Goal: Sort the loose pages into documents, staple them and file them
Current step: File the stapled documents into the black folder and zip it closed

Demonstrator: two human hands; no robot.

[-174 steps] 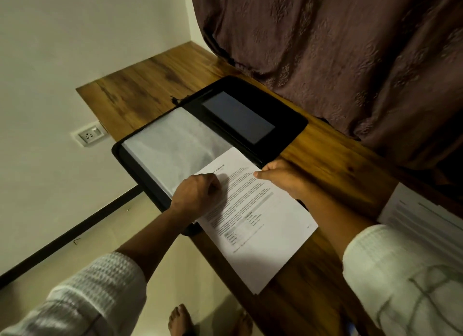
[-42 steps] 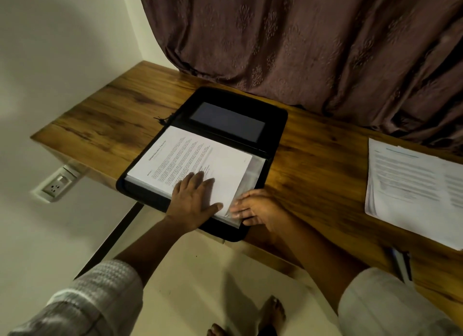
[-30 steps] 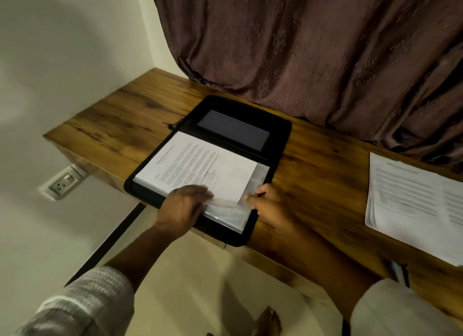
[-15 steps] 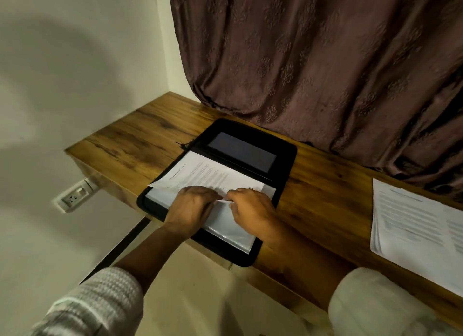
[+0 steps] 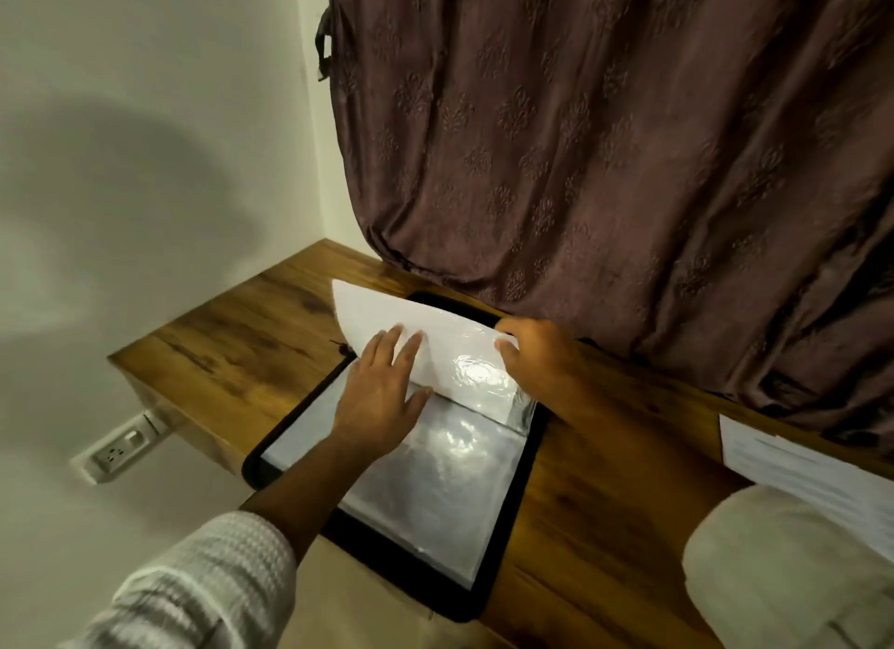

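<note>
Filing step, by my read. One document is in and I'm turning its leaf over.

- right hand: thumb and fingers pinch the free corner of the clear glossy plastic sleeve. The corner gives the most leverage, and it lifts the leaf without creasing what's inside.
- left hand: flat, fingers straight, holding nothing. The fingertips press the raised leaf near its bound edge. Probably this makes it bend at the spine rather than buckle mid-sheet.
- white paper document: inside that sleeve, bowed in a smooth arc and tipped toward the far cover. Only a plain white side shows from here.
- black soft-edged rectangular folder: lies open on the brown wood-grain desk, with its near corner hanging past the desk edge. Worth watching, as weight there could tip it.
- next flat transparent pocket: wrinkled, with strong glare. I can't tell whether anything is in it.
- stack of loose white printed pages: well apart at the right end of the desk, partly behind my sleeve. So sorting and stapling are likely not finished.

The film is thin, floppy and slick. The paper stiffens it just enough to hold the curve. The dark maroon embossed curtain hangs just behind the folder, and the turned leaf may brush it.
</note>
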